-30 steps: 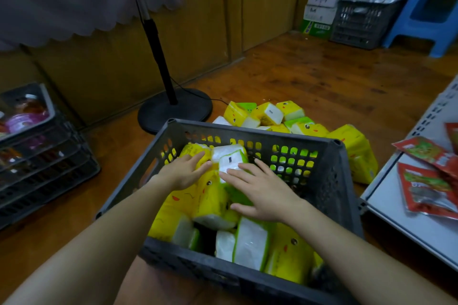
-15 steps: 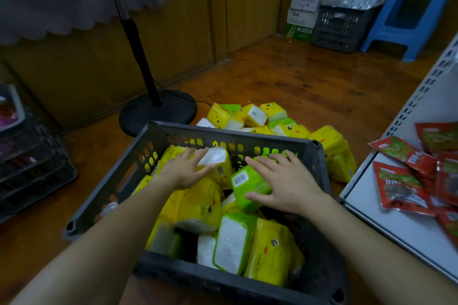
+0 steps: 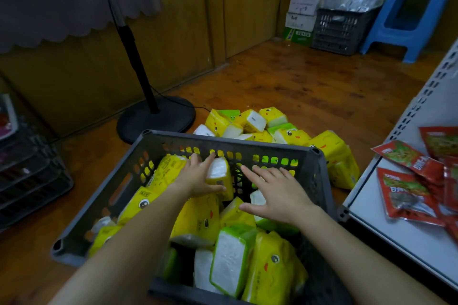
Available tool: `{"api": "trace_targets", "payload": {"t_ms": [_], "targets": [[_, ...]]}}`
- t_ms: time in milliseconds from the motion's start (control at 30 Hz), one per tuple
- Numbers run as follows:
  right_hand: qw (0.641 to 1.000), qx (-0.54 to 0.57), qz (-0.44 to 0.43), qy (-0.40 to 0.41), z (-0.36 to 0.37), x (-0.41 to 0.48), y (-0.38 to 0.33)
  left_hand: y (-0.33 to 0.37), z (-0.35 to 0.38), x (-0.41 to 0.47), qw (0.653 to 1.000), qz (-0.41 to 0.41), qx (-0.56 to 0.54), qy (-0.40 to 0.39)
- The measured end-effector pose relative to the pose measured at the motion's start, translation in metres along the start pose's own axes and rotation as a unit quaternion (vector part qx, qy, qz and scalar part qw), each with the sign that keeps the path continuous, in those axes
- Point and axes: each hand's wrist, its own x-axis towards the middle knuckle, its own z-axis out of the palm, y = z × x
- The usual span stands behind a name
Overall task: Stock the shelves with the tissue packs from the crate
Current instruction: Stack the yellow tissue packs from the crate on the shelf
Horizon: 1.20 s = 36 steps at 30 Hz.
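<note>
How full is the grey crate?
Mostly full: yellow and green packs crowd the crate, with a dark gap by its far wall. The left hand grips one pack.

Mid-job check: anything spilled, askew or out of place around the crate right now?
Yes. A heap of tissue packs lies loose on the floor just beyond the far wall of the crate, neither crated nor shelved. The red snack pouches on the white shelf lie skewed and overlapping.
</note>
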Motion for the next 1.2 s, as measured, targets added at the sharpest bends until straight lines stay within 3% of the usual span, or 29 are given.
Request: {"api": "trace_targets", "payload": {"t_ms": [300, 433, 600, 733, 900, 967, 1067, 1200], "targets": [[1.0, 0.016, 0.01, -0.004, 0.007, 0.0, 0.012, 0.037, 0.006, 0.005, 0.986, -0.148, -0.077, 0.019], [1.0, 0.02, 0.016, -0.006, 0.007, -0.001, 0.015, 0.045, 0.012, 0.006, 0.975, -0.176, -0.125, 0.059], [0.999, 0.035, 0.027, -0.01, 0.006, -0.003, 0.021, 0.044, 0.009, -0.001, 0.973, -0.147, -0.148, 0.097], [0.996, 0.081, 0.043, -0.004, 0.005, -0.003, 0.023, 0.035, 0.0, -0.017, 0.967, -0.077, -0.193, 0.146], [0.975, 0.211, 0.068, 0.016, 0.0, 0.0, 0.015, 0.03, -0.029, -0.045, 0.948, -0.011, -0.259, 0.184], [0.932, 0.347, 0.099, 0.029, -0.003, 0.001, 0.008, 0.031, -0.041, -0.056, 0.94, 0.018, -0.278, 0.198], [0.808, 0.572, 0.13, 0.05, -0.012, 0.0, -0.005, 0.037, -0.057, -0.068, 0.932, 0.067, -0.291, 0.207], [0.684, 0.711, 0.13, 0.097, -0.036, -0.002, -0.017, 0.061, -0.079, -0.081, 0.919, 0.134, -0.323, 0.181]]}}
